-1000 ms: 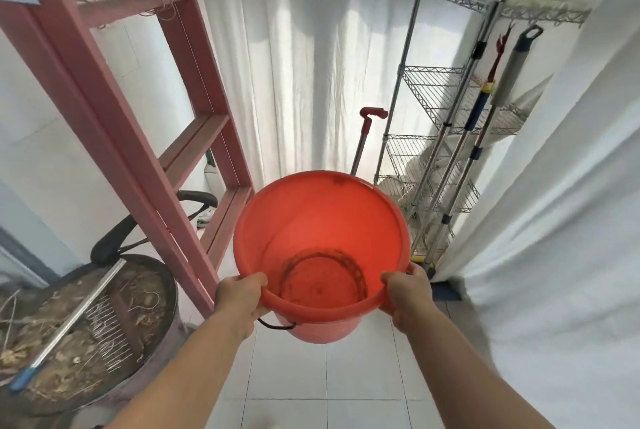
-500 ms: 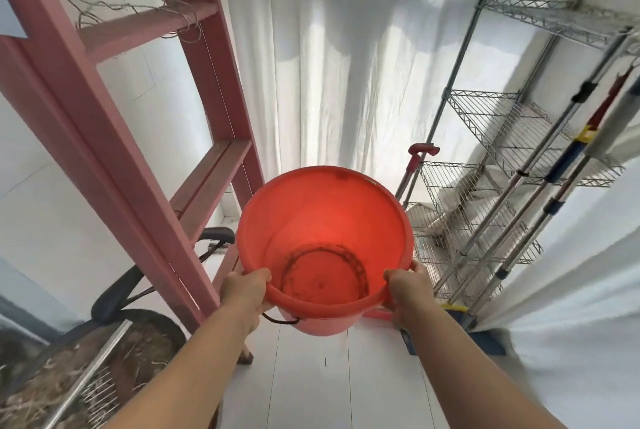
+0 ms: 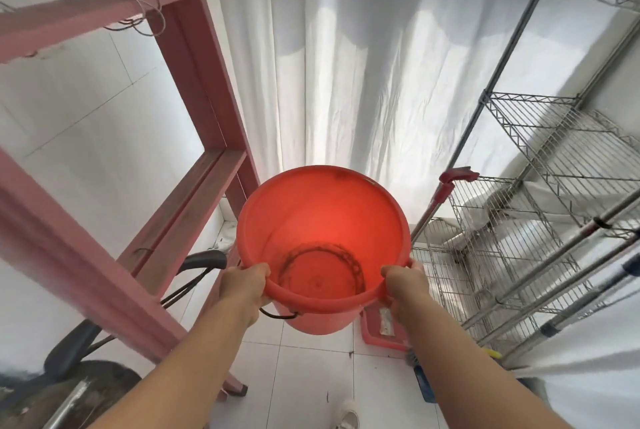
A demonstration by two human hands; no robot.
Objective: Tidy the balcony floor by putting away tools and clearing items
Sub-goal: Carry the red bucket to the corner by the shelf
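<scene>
An empty orange plastic bucket (image 3: 322,220) hangs in the air in front of me, its mouth tilted toward me, with a dark ring of dirt on its bottom. My left hand (image 3: 244,284) grips the near rim on the left side. On the right side my right hand (image 3: 403,284) grips the rim too. The bucket's black wire handle (image 3: 277,315) dangles below the near rim. A red dustpan (image 3: 381,328) stands on the white tiled floor (image 3: 311,376) just behind the bucket, its long red handle (image 3: 446,186) rising to the right.
A pink wooden ladder (image 3: 194,57) leans on the left, its foot by my left arm. A wire shelf rack (image 3: 540,165) with several poles against it fills the right. A dark tub of debris (image 3: 86,394) is at bottom left. White curtains (image 3: 346,64) hang ahead.
I have moved forward with the bucket still held in both hands. The ladder and rack are now closer, the tub has slid toward the bottom left corner, and the dustpan shows behind the bucket.
</scene>
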